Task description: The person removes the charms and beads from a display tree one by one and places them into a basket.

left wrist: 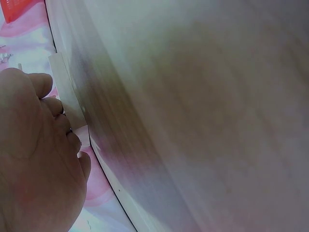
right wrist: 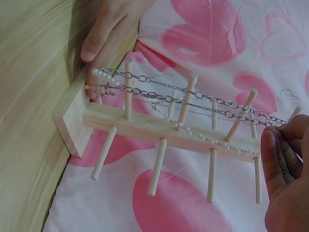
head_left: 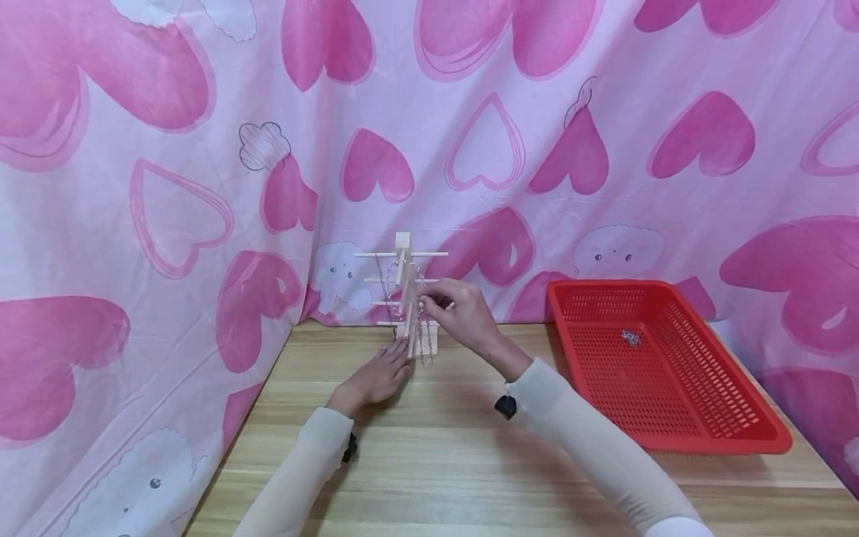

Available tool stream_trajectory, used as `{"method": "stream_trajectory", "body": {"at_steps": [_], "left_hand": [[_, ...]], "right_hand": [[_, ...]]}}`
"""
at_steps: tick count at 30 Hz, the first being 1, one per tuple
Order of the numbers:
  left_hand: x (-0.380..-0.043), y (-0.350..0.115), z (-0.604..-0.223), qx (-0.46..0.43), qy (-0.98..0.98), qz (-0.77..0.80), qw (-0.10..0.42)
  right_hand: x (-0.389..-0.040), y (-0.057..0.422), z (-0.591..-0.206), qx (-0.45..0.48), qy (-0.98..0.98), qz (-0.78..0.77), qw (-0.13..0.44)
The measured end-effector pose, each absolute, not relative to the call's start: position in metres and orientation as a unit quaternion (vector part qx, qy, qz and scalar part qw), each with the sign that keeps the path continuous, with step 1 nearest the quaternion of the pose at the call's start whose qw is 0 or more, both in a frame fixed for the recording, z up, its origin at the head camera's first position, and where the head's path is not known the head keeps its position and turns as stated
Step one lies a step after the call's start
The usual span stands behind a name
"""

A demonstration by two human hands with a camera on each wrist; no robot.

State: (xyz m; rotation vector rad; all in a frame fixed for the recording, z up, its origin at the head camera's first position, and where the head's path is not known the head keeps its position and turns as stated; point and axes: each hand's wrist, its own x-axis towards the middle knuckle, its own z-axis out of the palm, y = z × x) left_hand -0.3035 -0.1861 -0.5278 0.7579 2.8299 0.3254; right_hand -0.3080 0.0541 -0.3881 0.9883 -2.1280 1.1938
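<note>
A pale wooden jewelry stand (head_left: 403, 240), with rows of round pegs on an upright post, stands at the back of the table. My left hand (head_left: 379, 373) lies with fingers extended against its base (right wrist: 72, 121); the left wrist view shows the fingers along that block. At the upper part of the stand, my right hand (head_left: 463, 313) pinches a silver chain necklace (right wrist: 181, 101) between thumb and fingertips. The chain hangs in two strands beside the pegs, with pearl-like beads near its lower end. A pearl necklace (right wrist: 198, 137) drapes along the post, and a dark thin chain (head_left: 384, 280) hangs on the left pegs.
A red plastic basket (head_left: 678, 444) sits on the right of the wood-grain table (head_left: 429, 477), with a small heap of silvery jewelry (head_left: 631, 338) inside. Pink heart-patterned cloth (head_left: 483, 142) hangs behind the table and along its left side.
</note>
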Motion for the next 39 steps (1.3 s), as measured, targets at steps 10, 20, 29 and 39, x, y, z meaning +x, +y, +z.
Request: {"method": "stream_trajectory", "body": {"at_steps": [10, 20, 29, 39], "left_hand": [[-0.302, -0.185, -0.527, 0.257, 0.957, 0.099, 0.094], [-0.301, -0.185, -0.525, 0.259, 0.957, 0.09, 0.091], [-0.301, -0.185, -0.526, 0.258, 0.958, 0.083, 0.093], [-0.3, -0.184, -0.526, 0.251, 0.96, 0.079, 0.094]], "right_hand": [[-0.31, 0.067, -0.386, 0.35, -0.787, 0.438, 0.256], [-0.316, 0.084, -0.38, 0.338, -0.782, 0.441, 0.28], [-0.32, 0.101, -0.373, 0.321, -0.783, 0.447, 0.29], [-0.321, 0.12, -0.366, 0.294, -0.796, 0.442, 0.291]]}}
